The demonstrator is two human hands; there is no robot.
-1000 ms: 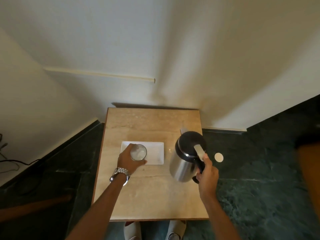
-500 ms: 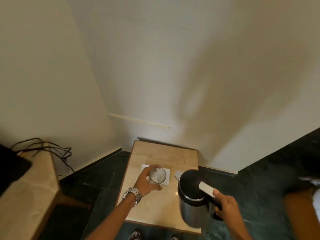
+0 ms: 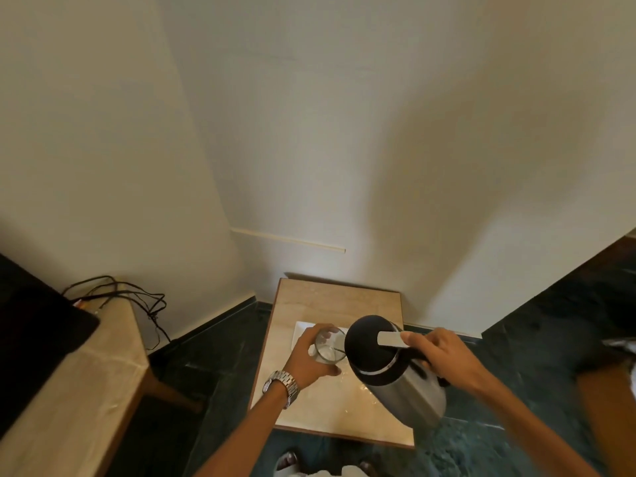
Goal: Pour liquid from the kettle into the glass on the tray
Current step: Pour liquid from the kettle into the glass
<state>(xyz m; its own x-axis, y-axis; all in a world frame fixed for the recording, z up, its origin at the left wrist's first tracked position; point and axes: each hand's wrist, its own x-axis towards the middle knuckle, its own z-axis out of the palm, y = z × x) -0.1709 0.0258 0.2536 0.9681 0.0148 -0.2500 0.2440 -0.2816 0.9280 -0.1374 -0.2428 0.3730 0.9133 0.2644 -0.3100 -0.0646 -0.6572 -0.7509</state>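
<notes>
Kettle tipped toward the glass, pour about to land

Hands first, nearest the camera. The right hand (image 3: pixel 444 359) is closed around the black handle of the steel kettle (image 3: pixel 395 370), which hangs above the tabletop (image 3: pixel 330 407), tilted with its dark lid end leaning toward nine o'clock. The left hand (image 3: pixel 309 356), a metal watch (image 3: pixel 283 387) on its wrist, wraps around the near side of the glass (image 3: pixel 330 344), gripping it. The glass sits at the near edge of the white tray (image 3: pixel 303 330), just beside the kettle's top; the spout itself is hidden behind the lid, so whether liquid is flowing cannot be told.

To pour well, I judge the spout should be brought over the middle of the glass rim before tilting further, then tipped slowly so the stream stays thin. The left hand should keep the glass upright and planted. Wet glints on the tabletop at six o'clock from the glass suggest spillage, so care matters. Beyond, at twelve o'clock, stands the plain wall.
</notes>
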